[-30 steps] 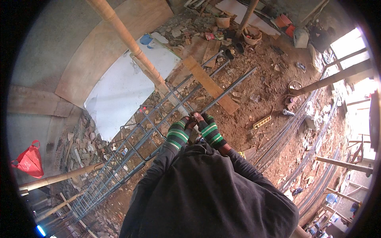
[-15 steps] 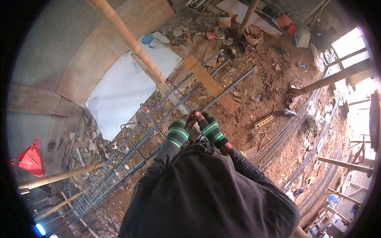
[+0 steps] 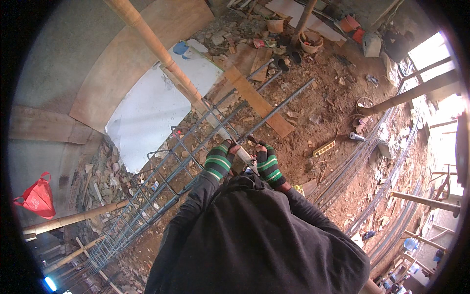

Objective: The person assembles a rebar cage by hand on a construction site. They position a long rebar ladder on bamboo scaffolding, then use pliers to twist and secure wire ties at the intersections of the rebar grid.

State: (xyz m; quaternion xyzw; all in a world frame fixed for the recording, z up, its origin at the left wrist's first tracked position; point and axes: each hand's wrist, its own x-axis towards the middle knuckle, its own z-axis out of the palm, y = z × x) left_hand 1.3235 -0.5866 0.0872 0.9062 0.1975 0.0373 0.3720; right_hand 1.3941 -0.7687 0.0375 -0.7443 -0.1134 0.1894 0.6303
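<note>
A long rebar cage (image 3: pixel 171 169) of steel bars and square stirrups runs from lower left to upper right in front of me. Both hands wear striped green and dark fingerless gloves. My left hand (image 3: pixel 219 159) is closed at the corner of the end stirrup (image 3: pixel 229 128), its bare fingertips against the steel. Just right of it, my right hand (image 3: pixel 267 164) is closed, with a small dark piece (image 3: pixel 252 139) sticking out by its fingertips. Its kind is too small to tell. The bars' free ends lie over a wooden plank (image 3: pixel 262 105).
A bamboo pole (image 3: pixel 156 49) slants down on the left beside a white sheet (image 3: pixel 152 110). A red bag (image 3: pixel 38 197) is at far left. Loose long bars (image 3: pixel 352 157) lie on the dirt at right, near a yellow holed strip (image 3: pixel 324 148). Buckets (image 3: pixel 311 43) stand at the back.
My hands have drawn apart; the right has moved slightly right and down from the stirrup corner. A small dark piece now shows at its fingertips. The cage stays nearly where it was.
</note>
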